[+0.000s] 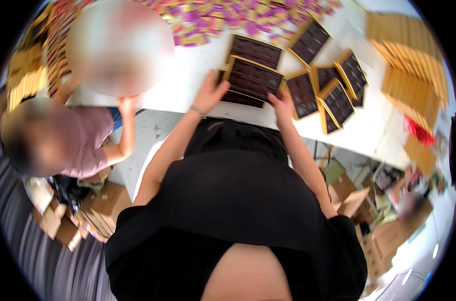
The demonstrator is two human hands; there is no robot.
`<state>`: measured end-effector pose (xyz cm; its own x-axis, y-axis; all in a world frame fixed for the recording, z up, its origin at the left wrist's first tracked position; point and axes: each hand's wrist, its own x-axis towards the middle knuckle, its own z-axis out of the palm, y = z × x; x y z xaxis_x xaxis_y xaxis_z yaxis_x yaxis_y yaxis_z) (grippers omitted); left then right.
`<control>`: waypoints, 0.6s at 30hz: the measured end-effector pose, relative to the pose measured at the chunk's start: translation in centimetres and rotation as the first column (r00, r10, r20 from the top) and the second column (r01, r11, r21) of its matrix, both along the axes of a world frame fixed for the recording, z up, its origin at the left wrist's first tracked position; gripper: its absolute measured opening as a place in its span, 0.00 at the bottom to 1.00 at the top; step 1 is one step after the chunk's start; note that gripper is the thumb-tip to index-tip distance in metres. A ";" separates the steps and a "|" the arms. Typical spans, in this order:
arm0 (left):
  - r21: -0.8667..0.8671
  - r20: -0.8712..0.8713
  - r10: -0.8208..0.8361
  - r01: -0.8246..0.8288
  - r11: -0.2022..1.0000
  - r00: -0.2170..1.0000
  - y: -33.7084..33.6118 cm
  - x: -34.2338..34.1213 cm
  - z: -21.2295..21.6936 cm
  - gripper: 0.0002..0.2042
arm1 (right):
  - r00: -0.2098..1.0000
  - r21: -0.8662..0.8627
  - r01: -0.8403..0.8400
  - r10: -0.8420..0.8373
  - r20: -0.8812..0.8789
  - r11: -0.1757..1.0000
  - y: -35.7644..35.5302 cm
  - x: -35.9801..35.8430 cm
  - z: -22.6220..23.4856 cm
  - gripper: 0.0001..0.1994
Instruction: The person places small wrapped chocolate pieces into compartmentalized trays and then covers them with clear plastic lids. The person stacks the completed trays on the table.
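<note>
1. Gripping the near tray (254, 79) from both sides, the hands were set apart: left hand (209, 93) with fingers spread on its left edge, right hand (282, 104) closed on its lower right corner.
2. That tray, dark brown with a gold rim and rows of small pockets, lay at the near edge of the white table (188, 85), resting on another tray (238, 98) beneath it.
3. A third like tray (256, 51) lay just beyond; several more trays (333, 90) overlapped to the right.
4. Purple and gold wrappers (223, 20) were heaped along the far side.
5. Stacks of gold boxes (411, 65) stood at the far right.
6. A seated person in a pink shirt (90, 140) was to the left, one hand at the table edge.
7. Cardboard boxes (102, 205) lay on the floor below.
</note>
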<state>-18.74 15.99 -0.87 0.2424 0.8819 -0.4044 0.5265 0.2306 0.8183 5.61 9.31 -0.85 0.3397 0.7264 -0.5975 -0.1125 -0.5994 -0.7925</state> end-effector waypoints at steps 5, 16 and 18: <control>-0.028 -0.133 0.110 -0.115 0.993 0.985 3.0 2.2 2.0 0.30 | 0.999 -0.039 0.045 -0.045 -0.020 0.998 -1.1 -0.5 -0.5 0.15; 0.358 -0.723 -0.408 0.808 0.467 0.557 4.2 4.2 1.0 0.32 | 0.939 -0.263 0.185 -0.249 -0.236 0.947 -14.3 7.1 4.2 0.12; 0.374 -0.716 -0.351 0.756 0.537 0.603 3.6 6.6 2.0 0.37 | 0.917 -0.306 0.299 -0.361 -0.170 0.904 -17.7 8.2 5.3 0.12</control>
<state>-12.09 19.59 1.16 0.7107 0.6987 -0.0823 0.6992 -0.6887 0.1917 13.82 -8.39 4.42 0.3711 0.3970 -0.8395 -0.4913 -0.6832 -0.5402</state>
